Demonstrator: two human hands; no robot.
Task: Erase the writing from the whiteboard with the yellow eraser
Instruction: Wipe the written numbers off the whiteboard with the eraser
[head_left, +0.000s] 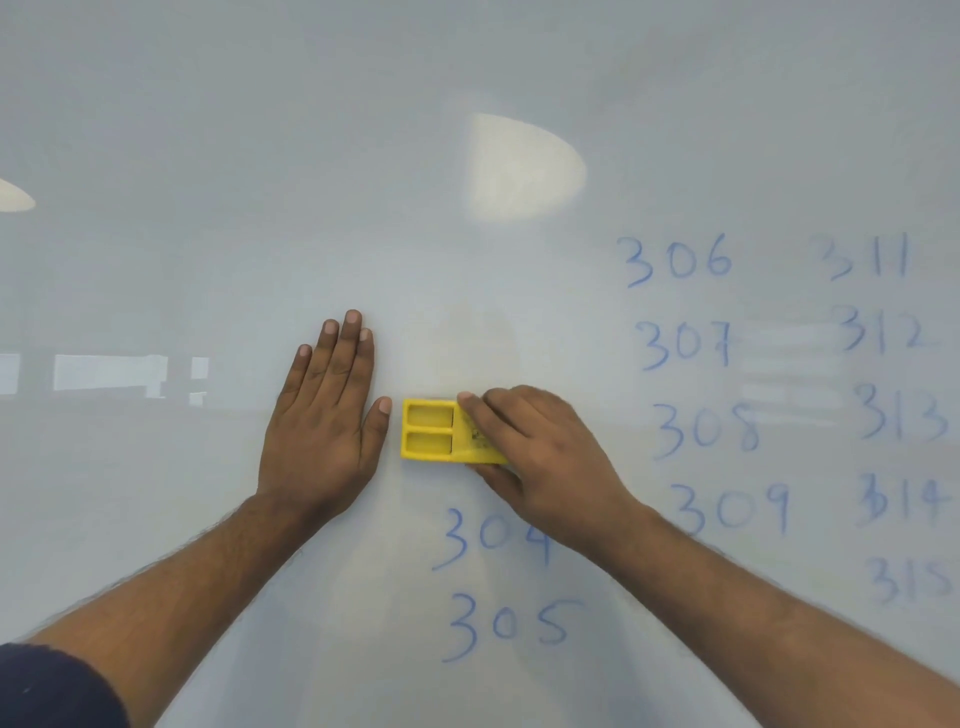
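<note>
The yellow eraser (430, 431) lies flat against the whiteboard (208, 156) near the middle of the view. My right hand (540, 449) grips its right end, with fingers above and thumb below. My left hand (324, 415) rests flat on the board just left of the eraser, fingers together, thumb close to the eraser's left end. Blue handwritten numbers remain: 304 (493, 538) and 305 (511, 626) below the eraser, a column 306 (678, 259) to 309 (730, 506) on the right, and 311 (867, 255) to 315 (911, 579) farther right. The board above the eraser looks wiped.
Reflections of lights show on the glossy board: a bright oval (524, 169) above the middle and pale rectangles (109, 371) at the left. A dark sleeve (52, 686) covers my left upper arm at the bottom left corner.
</note>
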